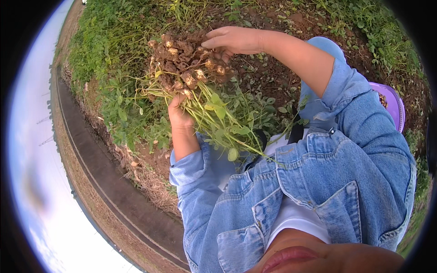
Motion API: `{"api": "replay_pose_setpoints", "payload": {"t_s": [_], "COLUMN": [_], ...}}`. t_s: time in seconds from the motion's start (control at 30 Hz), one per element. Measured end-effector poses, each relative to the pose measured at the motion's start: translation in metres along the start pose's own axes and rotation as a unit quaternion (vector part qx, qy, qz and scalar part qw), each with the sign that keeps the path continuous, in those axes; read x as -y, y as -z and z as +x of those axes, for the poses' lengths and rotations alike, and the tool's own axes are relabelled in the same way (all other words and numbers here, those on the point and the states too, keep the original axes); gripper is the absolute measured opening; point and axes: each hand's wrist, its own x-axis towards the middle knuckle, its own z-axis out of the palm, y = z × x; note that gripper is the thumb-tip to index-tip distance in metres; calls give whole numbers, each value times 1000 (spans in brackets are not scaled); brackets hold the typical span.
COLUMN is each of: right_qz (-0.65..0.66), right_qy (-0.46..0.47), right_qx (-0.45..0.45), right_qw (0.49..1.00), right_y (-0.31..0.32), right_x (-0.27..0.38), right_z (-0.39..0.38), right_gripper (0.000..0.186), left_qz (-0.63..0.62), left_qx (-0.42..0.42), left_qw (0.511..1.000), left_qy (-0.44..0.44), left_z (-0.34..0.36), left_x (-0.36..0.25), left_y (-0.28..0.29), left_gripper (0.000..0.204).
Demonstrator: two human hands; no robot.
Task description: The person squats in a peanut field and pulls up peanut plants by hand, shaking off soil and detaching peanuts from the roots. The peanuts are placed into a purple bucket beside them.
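Note:
An uprooted peanut plant (200,102) hangs before me with its root end up and away from me. Soil-caked roots and several pale peanut pods (189,81) form a clump at that end, and its green leafy stems trail back toward my lap. My left hand (180,114) is closed round the stems just below the clump. On the clump's right side, my right hand (234,40) has its fingers stretched out and apart, at the brown soil (182,59). Part of its fingertips is hard to make out against the dirt.
A purple tub (399,107) with pods in it stands at the right, partly behind my sleeve. Leafy green plants (109,59) grow at the left and far side. Bare, leaf-strewn soil (268,75) lies before my knee. A dark paved strip (91,141) runs along the left.

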Motion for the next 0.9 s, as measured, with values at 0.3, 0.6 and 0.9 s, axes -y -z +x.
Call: {"api": "replay_pose_setpoints", "payload": {"t_s": [0.3,0.6,0.9], "right_qz": [-224,-365,213], "right_qy": [65,123,71], "right_qx": [-129,-110,229], "right_qw": [964,916,947], "right_y": [26,-4,28], "right_x": [-12,-9,4], "right_z": [0,5,-7], "right_gripper": [55,53,34], "left_qz": [-36,-5,-8], "left_qx": [80,76,40], "left_qw": [996,997,999], "left_qy": [-28,7,14], "left_z": [2,3,3], "left_x": [-4,1,-2], "left_y": [15,6,7], "left_gripper": [37,38,36]}}
